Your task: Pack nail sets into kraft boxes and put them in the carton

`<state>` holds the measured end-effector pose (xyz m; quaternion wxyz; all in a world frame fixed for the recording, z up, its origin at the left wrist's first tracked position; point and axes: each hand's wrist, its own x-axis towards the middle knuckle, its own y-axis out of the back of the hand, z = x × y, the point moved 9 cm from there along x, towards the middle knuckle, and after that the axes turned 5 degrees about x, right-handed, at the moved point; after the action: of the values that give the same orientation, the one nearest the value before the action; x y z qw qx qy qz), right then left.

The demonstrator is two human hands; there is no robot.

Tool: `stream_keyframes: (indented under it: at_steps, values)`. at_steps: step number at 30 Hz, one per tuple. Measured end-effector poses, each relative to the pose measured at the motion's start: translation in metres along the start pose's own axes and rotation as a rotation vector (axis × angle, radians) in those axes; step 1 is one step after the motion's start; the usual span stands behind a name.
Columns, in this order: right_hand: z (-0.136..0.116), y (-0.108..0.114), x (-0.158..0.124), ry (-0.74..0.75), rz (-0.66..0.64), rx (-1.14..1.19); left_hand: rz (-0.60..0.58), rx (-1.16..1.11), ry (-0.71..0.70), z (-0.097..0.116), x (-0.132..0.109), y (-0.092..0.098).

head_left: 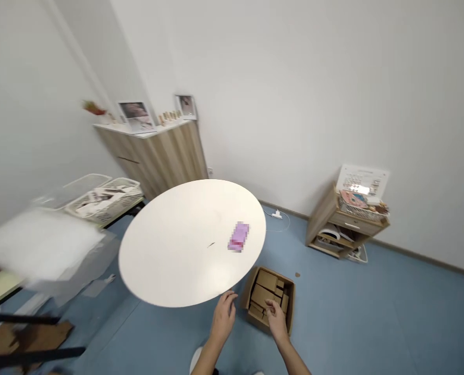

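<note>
A blue floor (357, 323) meets white walls (294, 94) in a corner of the room. A wood-veneer cabinet (154, 156) stands against the far wall, with pictures and small ornaments on its white top. A small wooden shelf unit (347, 224) stands by the right wall, carrying papers and a basket. To the left, plastic baskets (107, 200) hold printed sheets, and a motion-blurred white bag (40, 245) crosses the edge of the view.

The round white counter (169, 260) fills the middle of the view. A pink packet (239, 237), too blurred to read, lies near its right edge, with a small dark sliver (211, 245) to its left. Just past the near right edge, an open cardboard box (290, 304) sits on the floor, packed with small brown cartons (266, 281).

The left hand (224, 315) is beside the counter's near edge, fingers loosely curled, with nothing visible in it. The right hand (277, 320) is over the box, fingers curled down at the cartons; whether it grips one, I cannot tell.
</note>
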<state>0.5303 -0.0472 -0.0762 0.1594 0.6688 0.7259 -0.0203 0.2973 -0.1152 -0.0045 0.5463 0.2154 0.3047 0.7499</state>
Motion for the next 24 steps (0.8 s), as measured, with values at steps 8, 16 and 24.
stream_keyframes:
  at_steps: [8, 16, 24]
  values:
    - [-0.092, -0.16, -0.032, 0.205, -0.331, -0.123, 0.218, 0.103, 0.251, -0.129, -0.047, 0.154]
    - [-0.155, -0.361, -0.08, 0.27, -0.488, -0.131, 0.209, -0.002, 0.453, -0.259, -0.132, 0.31]
    - [-0.213, -0.514, -0.089, 0.325, -0.601, -0.147, 0.33, -0.093, 0.585, -0.355, -0.172, 0.435]
